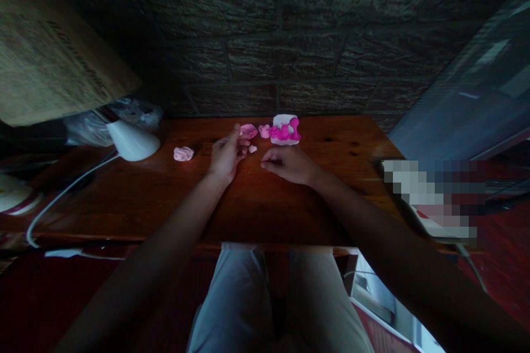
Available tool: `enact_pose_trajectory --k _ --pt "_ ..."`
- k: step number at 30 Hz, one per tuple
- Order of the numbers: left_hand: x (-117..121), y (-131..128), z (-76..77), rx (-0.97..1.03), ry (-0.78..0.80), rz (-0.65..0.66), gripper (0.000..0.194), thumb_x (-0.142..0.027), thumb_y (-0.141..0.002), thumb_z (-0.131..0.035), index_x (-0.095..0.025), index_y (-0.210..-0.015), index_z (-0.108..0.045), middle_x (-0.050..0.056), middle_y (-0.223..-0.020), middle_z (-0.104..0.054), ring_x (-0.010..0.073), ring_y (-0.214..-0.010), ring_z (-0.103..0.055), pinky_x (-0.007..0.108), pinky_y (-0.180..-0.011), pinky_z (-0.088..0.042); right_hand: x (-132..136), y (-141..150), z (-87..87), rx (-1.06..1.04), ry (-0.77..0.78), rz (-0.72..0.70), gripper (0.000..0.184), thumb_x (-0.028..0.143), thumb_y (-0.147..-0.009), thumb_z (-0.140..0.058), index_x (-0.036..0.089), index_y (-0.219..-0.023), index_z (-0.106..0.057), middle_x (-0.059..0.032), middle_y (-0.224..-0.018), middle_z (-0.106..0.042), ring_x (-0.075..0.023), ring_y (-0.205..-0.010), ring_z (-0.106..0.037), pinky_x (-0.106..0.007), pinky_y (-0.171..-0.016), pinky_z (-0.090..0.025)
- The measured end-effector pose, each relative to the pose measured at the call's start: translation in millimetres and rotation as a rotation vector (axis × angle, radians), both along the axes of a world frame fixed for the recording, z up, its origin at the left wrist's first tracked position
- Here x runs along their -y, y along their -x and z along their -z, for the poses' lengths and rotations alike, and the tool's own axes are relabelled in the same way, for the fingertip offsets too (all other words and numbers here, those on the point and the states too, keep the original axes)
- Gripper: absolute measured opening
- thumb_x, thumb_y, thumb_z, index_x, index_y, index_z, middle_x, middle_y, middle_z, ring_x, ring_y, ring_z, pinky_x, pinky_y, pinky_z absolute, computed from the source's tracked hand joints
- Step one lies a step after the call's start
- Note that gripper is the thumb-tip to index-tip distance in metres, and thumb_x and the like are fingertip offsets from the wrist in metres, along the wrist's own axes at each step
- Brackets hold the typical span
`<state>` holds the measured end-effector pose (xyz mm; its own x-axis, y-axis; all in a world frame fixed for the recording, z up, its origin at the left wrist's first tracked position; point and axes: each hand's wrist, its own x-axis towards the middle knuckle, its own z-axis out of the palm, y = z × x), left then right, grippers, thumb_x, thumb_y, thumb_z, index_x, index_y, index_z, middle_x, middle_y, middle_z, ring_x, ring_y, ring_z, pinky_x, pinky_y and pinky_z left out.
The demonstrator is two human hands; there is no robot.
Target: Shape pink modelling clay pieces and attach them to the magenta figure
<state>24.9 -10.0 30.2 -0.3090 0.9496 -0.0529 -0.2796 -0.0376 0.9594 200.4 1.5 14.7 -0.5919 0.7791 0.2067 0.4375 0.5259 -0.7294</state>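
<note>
My left hand [227, 155] is over the middle of the wooden table, its thumb raised apart from the bent fingers. By its fingertips is a small pale pink lump [253, 149] that looks like modelling clay; I cannot tell whether they touch it. Just behind the hand sits a larger pink clay piece [249, 131]. My right hand [289, 164] is closed, fingers curled in to the thumb, and anything inside is hidden. Beyond it are a pink cup-like clay piece [264, 131] and bright magenta clay shapes [285, 132] on a white tray [280, 119].
A pale pink crumpled lump [183, 154] rests on the table [256, 209] at left, near a white lamp base [133, 140] with a cable. Behind is a dark brick wall [331, 60]. A partly blurred flat object [430, 198] lies at the right edge.
</note>
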Motion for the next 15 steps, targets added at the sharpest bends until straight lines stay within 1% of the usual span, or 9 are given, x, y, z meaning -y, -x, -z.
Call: enact_pose_trajectory --k 7,10,13,15 --pt "-0.3 0.8 0.6 -0.001 0.011 -0.019 0.048 -0.058 -0.072 -0.085 -0.016 -0.069 -0.065 -0.002 -0.059 -0.061 0.0060 -0.045 -0.048 0.020 -0.047 -0.037 1.4 1.4 -2.1 0.014 0.008 0.017 0.008 0.015 -0.090 -0.068 0.014 -0.090 -0.076 -0.0056 -0.085 -0.076 -0.0143 -0.074 -0.068 -0.027 -0.074 -0.049" --pt "-0.2 0.1 -0.4 0.012 0.017 -0.022 0.047 -0.057 -0.071 -0.086 -0.016 -0.068 -0.065 -0.002 -0.059 -0.061 0.0059 -0.045 -0.047 0.019 -0.047 -0.037 1.3 1.5 -2.1 0.011 0.004 0.010 0.007 0.015 -0.090 -0.068 0.014 -0.089 -0.075 -0.0046 -0.084 -0.076 -0.0132 -0.072 -0.067 -0.026 -0.073 -0.048" --pt "0.1 -0.3 -0.5 0.018 0.006 -0.028 0.044 -0.052 -0.070 -0.088 -0.016 -0.066 -0.064 -0.002 -0.060 -0.062 0.0054 -0.046 -0.046 0.018 -0.047 -0.037 1.3 1.1 -2.1 0.008 -0.010 0.008 0.006 0.016 -0.090 -0.068 0.015 -0.089 -0.075 -0.0036 -0.084 -0.076 -0.0129 -0.072 -0.066 -0.026 -0.073 -0.048" --pt "0.6 -0.2 -0.1 0.008 -0.013 -0.019 0.041 -0.046 -0.069 -0.090 -0.016 -0.064 -0.063 -0.003 -0.059 -0.061 0.0051 -0.046 -0.046 0.017 -0.047 -0.036 1.4 0.9 -2.2 0.009 -0.011 0.008 0.007 0.016 -0.090 -0.068 0.015 -0.089 -0.075 -0.0039 -0.084 -0.076 -0.0133 -0.073 -0.067 -0.027 -0.073 -0.048"
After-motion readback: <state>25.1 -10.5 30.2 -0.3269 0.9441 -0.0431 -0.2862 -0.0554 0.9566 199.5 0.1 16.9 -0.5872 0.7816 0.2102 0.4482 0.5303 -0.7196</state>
